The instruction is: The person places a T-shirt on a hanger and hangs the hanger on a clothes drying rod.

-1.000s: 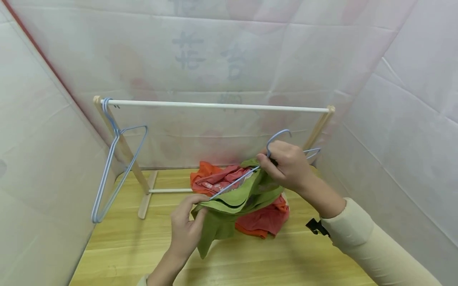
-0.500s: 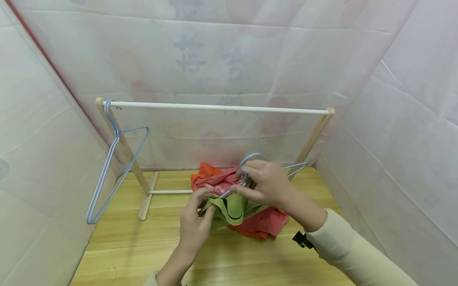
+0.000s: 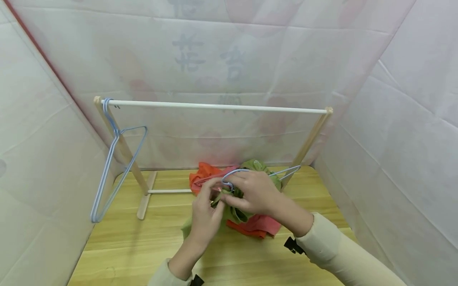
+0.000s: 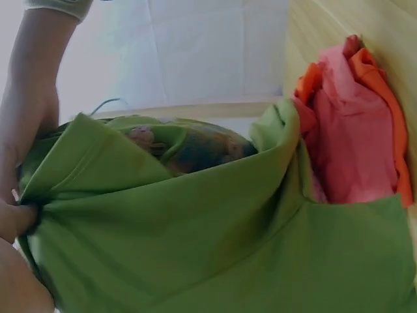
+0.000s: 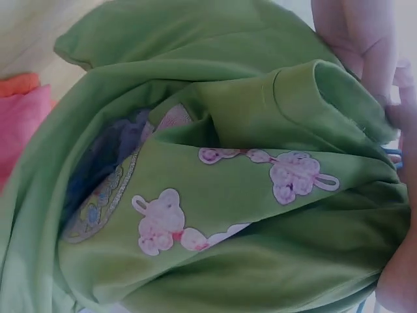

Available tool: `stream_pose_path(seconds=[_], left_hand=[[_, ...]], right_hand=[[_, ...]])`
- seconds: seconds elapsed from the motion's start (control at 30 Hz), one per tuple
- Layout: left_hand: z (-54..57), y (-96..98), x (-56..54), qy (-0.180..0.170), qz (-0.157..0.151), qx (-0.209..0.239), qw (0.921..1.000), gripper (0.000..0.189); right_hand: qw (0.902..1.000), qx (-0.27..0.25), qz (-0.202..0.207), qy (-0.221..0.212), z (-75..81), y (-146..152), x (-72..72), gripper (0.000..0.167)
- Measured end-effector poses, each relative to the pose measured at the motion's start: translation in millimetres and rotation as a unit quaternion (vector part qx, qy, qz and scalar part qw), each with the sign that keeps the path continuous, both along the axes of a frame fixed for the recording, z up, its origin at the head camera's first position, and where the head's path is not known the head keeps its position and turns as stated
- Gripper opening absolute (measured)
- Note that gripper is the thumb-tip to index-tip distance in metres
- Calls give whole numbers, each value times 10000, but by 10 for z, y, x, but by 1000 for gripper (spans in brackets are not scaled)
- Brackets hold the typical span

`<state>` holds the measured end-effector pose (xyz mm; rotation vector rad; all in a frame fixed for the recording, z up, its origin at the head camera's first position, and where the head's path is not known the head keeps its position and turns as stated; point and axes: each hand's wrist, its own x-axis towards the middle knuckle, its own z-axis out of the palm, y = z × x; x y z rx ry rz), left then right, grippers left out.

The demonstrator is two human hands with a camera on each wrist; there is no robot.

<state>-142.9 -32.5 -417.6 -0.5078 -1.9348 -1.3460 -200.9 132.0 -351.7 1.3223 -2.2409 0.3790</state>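
A green shirt (image 3: 258, 166) with a blue wire hanger (image 3: 290, 169) partly inside it is bunched between both hands, above the table. My left hand (image 3: 207, 214) pinches the shirt's edge near the collar. My right hand (image 3: 255, 194) holds the hanger just below its hook, close against the left fingers. One end of the hanger sticks out to the right. In the right wrist view, the shirt front (image 5: 195, 189) shows pink bear-shaped prints. The left wrist view has the cloth (image 4: 163, 241) stretched from the pinching fingers. The hanger's other end is hidden.
Behind the hands stands a rack with a white rod (image 3: 214, 106) on wooden legs. Blue hangers (image 3: 116, 133) hang at the rod's left end. A pink garment (image 3: 266, 223) and an orange garment (image 3: 206, 173) lie heaped on the wooden table (image 3: 118, 246).
My right hand has moved left and down with the hanger, up to the left hand. The left hand has shifted slightly right and up. The green shirt is more bunched.
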Motion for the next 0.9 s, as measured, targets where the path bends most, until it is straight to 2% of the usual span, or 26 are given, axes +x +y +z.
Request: stream_pose_path(seconds=[0.13,0.27,0.43,0.5,0.6,0.77,0.9], left_hand=[[-39,5,-32,93,-86,56,9999,54],[-113,-101,-14,-68,-190,-50,9998,57],[-275,-325,59,-436,155,-475,9978,38],[-346,-394,81,-417,370,-566,9968,29],[-408,-444,85,-259,477,-549,9970,20],[-393,-380,27,94,359,-465,9982,17],[-316,-261,-15,139,180,-395,9990,17]], right_hand=[[9997,-235,9,80,6,23,-36,17],[9985,-468,-115,248,49,91,-89,13],[9961,-864,-170,32,138,227,-118,13],[9947,-1013,-170,-63,169,273,-123,12],[9935,-1124,-153,-87,192,310,-127,11],[9938,-1111,-37,-15,144,280,-126,12],[9941,-1081,70,-79,77,215,-107,12]])
